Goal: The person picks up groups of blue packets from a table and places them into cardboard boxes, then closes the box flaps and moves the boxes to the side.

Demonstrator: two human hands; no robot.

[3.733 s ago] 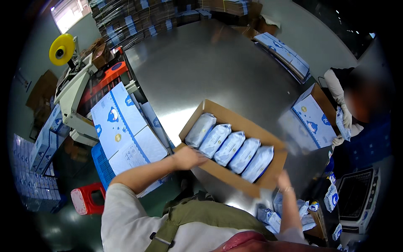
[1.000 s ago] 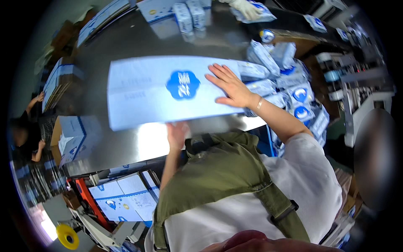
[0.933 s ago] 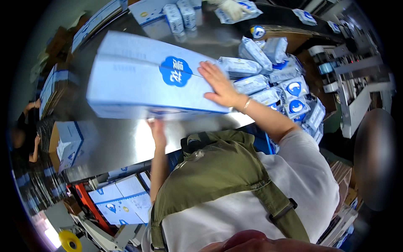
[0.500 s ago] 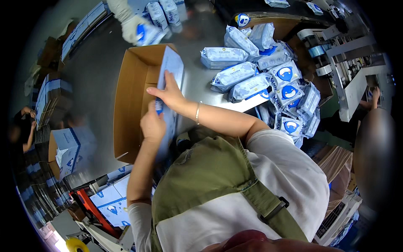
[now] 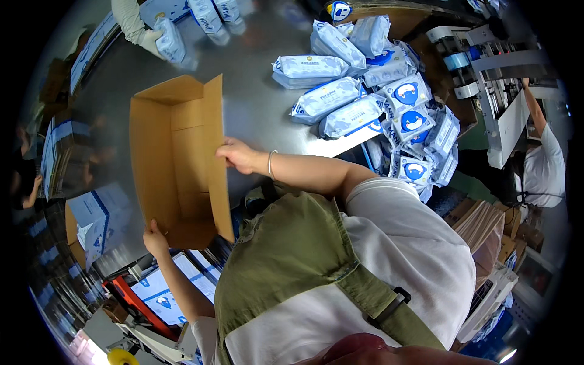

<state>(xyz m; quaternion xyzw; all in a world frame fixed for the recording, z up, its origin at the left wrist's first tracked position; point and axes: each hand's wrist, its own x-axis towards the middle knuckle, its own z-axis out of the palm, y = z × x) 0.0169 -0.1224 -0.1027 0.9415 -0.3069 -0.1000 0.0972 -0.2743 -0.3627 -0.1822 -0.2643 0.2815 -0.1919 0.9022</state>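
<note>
An open-topped cardboard box, plain brown inside with nothing visible in it, is tilted up between my hands over the metal table. My left hand is closed on its near left corner, the thumb over the rim. With my right hand I pinch the edge of the raised right side. To the right of the box lies a heap of blue and white soft packs that look like wipes, several of them stacked on one another.
At the far left a co-worker's gloved hand holds a similar pack, near more upright packs. Another printed box stands on the left. Machinery and another person are on the right. Flat printed cartons lie below the table edge.
The box has turned so its opening faces me more. My left hand went from the right side to the near left corner; my right hand slid nearer along the right edge. The gloved hand moved left.
</note>
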